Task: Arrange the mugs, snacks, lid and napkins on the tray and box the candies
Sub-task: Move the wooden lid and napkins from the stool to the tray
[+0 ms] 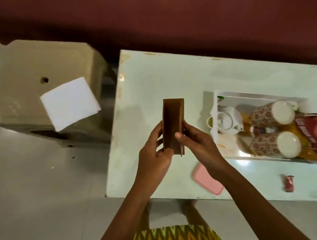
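Both hands hold a narrow brown wooden holder (pixel 173 118) upright above the white table (pixel 151 86); my left hand (pixel 153 156) grips its lower left side, my right hand (pixel 196 143) its right side with the thumb on the front. To the right stands a white tray (pixel 213 115) holding a white teapot (pixel 228 120), two floral mugs (pixel 272 113) (pixel 276 145) and red snack packets (pixel 316 134). A pink lid (pixel 207 180) lies on the table under my right forearm. One wrapped candy (pixel 289 183) rests near the table's front edge. White napkins (pixel 70 102) sit on a beige stool.
The beige plastic stool (pixel 34 73) stands to the left of the table on a grey tiled floor (pixel 37 207). A dark red wall runs behind. My feet and patterned garment (pixel 175 239) are below the table's front edge.
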